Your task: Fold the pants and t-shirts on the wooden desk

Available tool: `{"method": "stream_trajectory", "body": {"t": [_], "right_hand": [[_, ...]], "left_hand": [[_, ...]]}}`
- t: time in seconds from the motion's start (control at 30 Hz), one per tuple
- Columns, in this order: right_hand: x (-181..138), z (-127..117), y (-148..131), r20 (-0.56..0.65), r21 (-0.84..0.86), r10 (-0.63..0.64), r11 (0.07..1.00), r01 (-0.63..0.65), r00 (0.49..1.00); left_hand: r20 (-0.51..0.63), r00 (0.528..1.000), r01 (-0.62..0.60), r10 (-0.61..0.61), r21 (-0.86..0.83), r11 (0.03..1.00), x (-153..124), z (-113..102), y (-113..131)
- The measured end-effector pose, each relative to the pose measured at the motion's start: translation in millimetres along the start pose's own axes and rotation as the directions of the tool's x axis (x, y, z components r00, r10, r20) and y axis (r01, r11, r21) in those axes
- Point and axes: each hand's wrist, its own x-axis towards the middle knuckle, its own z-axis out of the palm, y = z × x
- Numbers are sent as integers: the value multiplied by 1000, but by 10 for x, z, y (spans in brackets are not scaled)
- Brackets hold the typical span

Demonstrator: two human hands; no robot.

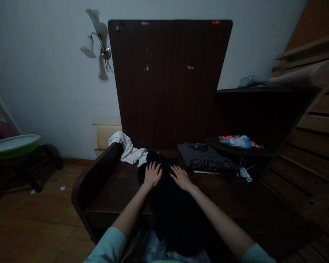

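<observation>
A black garment point(167, 204) lies spread on a dark wooden bed frame point(104, 190) and hangs over its near edge. My left hand point(152, 174) rests flat on the garment's upper left part, fingers spread. My right hand point(181, 177) lies flat beside it on the same cloth, fingers stretched out. Neither hand grips anything. A folded dark grey shirt point(205, 157) with lettering sits just behind and to the right of my hands. A crumpled white cloth point(128, 148) lies at the back left of the frame.
A tall dark headboard point(168, 80) stands against the wall, with a wall lamp point(95, 47) to its left. A small round table point(235, 148) carries a colourful bag point(237, 141). Wooden slats point(315, 138) rise at the right. A green basin point(13, 146) sits far left.
</observation>
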Motion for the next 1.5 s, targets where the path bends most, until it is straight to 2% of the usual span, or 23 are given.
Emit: {"method": "stream_trajectory", "body": {"t": [0.37, 0.57, 0.77, 0.93, 1.0, 1.07, 1.2, 1.27, 1.33, 1.37, 1.43, 1.5], "right_hand": [[2, 5, 27, 13, 50, -15, 999, 14, 1000], [-23, 11, 25, 46, 152, -47, 988, 40, 998], [-27, 33, -20, -37, 293, -60, 954, 68, 997], [-13, 43, -144, -92, 476, 35, 879, 13, 995], [-29, -4, -222, -104, 577, 119, 816, -38, 987], [-47, -122, -299, -128, 710, 210, 702, -59, 969], [23, -564, -385, -169, 925, 378, 379, 15, 910], [145, -815, -396, -210, 958, 459, 275, 87, 863], [306, -1006, -412, -259, 959, 533, 242, 149, 806], [386, -1066, -425, -272, 956, 555, 249, 155, 787], [508, -1113, -451, -271, 950, 554, 285, 126, 787], [540, -1094, -452, -238, 947, 521, 312, 76, 820]], "left_hand": [[-18, 1000, -3, 3, -5, 1000, -12, -5, 14], [-3, 1000, 1, -1, -4, 1000, -3, -5, 12], [-14, 1000, -6, 6, -15, 1000, -8, 2, 9], [-35, 999, -40, 38, -56, 998, -14, -19, 4], [-60, 996, -74, 65, -157, 985, -27, -71, -15], [-119, 989, -119, 85, -309, 944, -71, -158, -48], [-227, 973, -185, 52, -621, 761, -296, -381, -106], [-137, 990, -137, 45, -796, 589, -453, -475, -88], [70, 994, 37, 88, -943, 331, -591, -556, -17], [182, 976, 157, 118, -968, 195, -637, -599, 35], [344, 931, 350, 124, -936, -28, -664, -703, 144], [413, 909, 415, 53, -890, -188, -596, -836, 212]]}}
